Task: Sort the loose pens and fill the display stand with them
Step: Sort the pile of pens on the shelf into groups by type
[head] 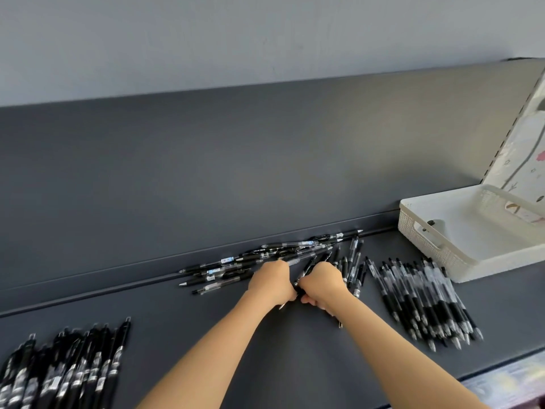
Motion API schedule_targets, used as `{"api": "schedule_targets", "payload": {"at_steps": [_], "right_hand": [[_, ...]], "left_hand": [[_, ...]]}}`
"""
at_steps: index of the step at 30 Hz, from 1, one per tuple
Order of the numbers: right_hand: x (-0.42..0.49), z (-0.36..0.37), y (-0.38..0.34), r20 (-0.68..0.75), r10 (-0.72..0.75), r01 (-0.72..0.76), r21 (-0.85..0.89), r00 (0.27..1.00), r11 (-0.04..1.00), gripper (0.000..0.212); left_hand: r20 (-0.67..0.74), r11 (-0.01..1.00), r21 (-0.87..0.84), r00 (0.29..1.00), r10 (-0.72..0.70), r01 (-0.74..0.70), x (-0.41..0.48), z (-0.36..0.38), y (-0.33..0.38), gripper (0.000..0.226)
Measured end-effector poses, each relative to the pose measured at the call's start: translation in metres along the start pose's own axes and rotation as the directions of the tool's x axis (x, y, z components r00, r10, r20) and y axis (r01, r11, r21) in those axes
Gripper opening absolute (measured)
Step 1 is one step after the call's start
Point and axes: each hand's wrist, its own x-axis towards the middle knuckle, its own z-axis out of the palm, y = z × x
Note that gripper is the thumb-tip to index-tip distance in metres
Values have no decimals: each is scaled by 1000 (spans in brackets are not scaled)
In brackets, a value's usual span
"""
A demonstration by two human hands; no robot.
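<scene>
A loose heap of black pens (265, 256) lies against the back lip of the dark shelf (206, 329). My left hand (271, 281) and my right hand (323, 283) meet side by side at the heap's front edge, each with fingers curled round black pens. A pen tip pokes out below each hand. A sorted row of black pens (424, 299) lies to the right of my hands. Another sorted bunch of black pens (65, 370) lies at the near left, blurred. No display stand shows in view.
A white plastic basket (442, 240) stands at the right on the shelf, holding only a small item. A patterned white panel (522, 154) leans behind it. The shelf's grey back wall (236, 160) rises behind the pens.
</scene>
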Motion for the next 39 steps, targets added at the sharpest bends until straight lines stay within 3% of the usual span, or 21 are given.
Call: {"api": "schedule_targets", "payload": {"at_steps": [6,12,17,21,32,35,39], "right_hand": [[-5,4,-3,63,58,-72,270,996,960,20],[-27,10,-4,134,17,-52,263,991,963,17],[-57,32,-16,248,-147,72,288,958,955,17],[-80,61,-39,339,-255,186,224,905,957,16],[-129,162,-103,544,-350,336,130,762,933,21],[-136,180,-113,564,-347,344,116,749,932,21],[-142,197,-128,576,-338,344,102,745,933,24]], "left_hand": [[80,993,-49,991,-104,108,-15,-3,-2,20],[10,990,-72,992,-124,124,-43,-2,-20,24],[-126,977,-140,976,-177,159,-78,-7,-55,28],[-248,950,-172,922,-298,260,-116,-18,-95,10],[-407,833,-151,735,-543,532,-205,-43,-201,11],[-432,785,-165,671,-602,597,-222,-50,-231,35],[-403,756,-172,655,-639,632,-230,-53,-257,39]]}}
